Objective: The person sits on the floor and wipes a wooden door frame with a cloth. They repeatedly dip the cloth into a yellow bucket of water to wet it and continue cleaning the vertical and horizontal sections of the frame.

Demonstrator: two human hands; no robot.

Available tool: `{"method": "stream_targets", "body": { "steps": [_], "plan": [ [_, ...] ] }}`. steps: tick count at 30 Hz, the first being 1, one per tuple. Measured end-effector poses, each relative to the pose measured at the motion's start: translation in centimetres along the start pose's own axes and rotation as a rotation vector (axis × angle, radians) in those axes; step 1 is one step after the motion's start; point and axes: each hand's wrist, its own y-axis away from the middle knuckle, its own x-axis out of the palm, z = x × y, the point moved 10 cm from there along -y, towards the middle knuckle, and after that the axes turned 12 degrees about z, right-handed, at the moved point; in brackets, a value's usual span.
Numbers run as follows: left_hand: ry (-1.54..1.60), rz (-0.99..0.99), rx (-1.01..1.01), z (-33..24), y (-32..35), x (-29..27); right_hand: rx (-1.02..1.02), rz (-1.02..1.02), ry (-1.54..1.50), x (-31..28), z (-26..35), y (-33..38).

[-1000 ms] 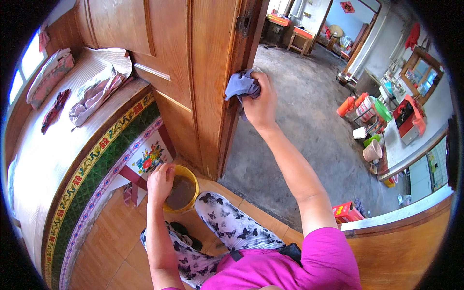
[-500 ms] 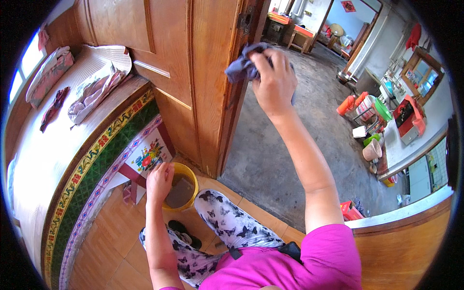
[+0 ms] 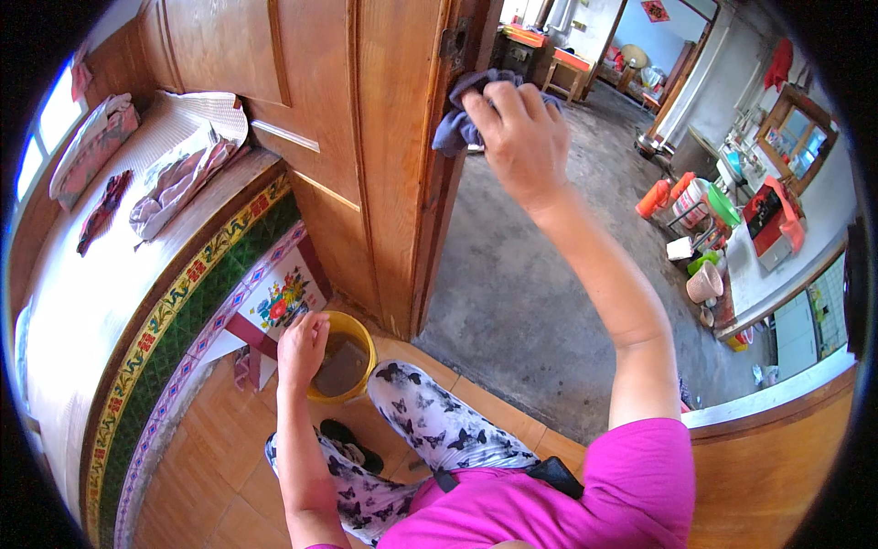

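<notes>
Currently right hand [image 3: 517,137] grips crumpled grey-blue cloth [image 3: 457,119], pressed against edge of brown wooden door [image 3: 389,156]; left hand [image 3: 300,346] grasps rim of yellow plastic bucket [image 3: 352,343].

Doorway: open grey concrete floor [image 3: 540,274] right of the brown wooden door [image 3: 384,165].
Left: tiled platform [image 3: 183,302] and yellow plastic bucket [image 3: 352,343] crowd the floor.

A raised platform bed [image 3: 110,302] with a pale top and a green and gold patterned side fills the left of the frame, folded cloths [image 3: 174,178] lying on it beneath a bright window [image 3: 57,114] at upper left. Orange floor tiles [image 3: 210,476] cover the lower left, while a grey concrete floor [image 3: 549,302] stretches through the centre toward a sunlit room at upper right. Coloured containers [image 3: 695,197] crowd a white counter [image 3: 777,265] at right.
</notes>
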Motion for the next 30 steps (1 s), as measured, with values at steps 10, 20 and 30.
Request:
{"method": "stream_targets", "body": {
  "steps": [10,20,30],
  "plan": [
    [0.003,0.012,-0.01,-0.1,0.3,0.0,-0.13,-0.08,0.094,-3.5,-0.9,-4.2],
    [-0.005,-0.016,0.015,0.3,0.7,-0.4,-0.272,0.212,-0.142,2.3,5.4,5.1],
    [-0.002,0.017,-0.007,-0.3,0.8,-0.7,-0.018,-0.024,-0.094,0.5,-0.7,0.0]
  ]
}}
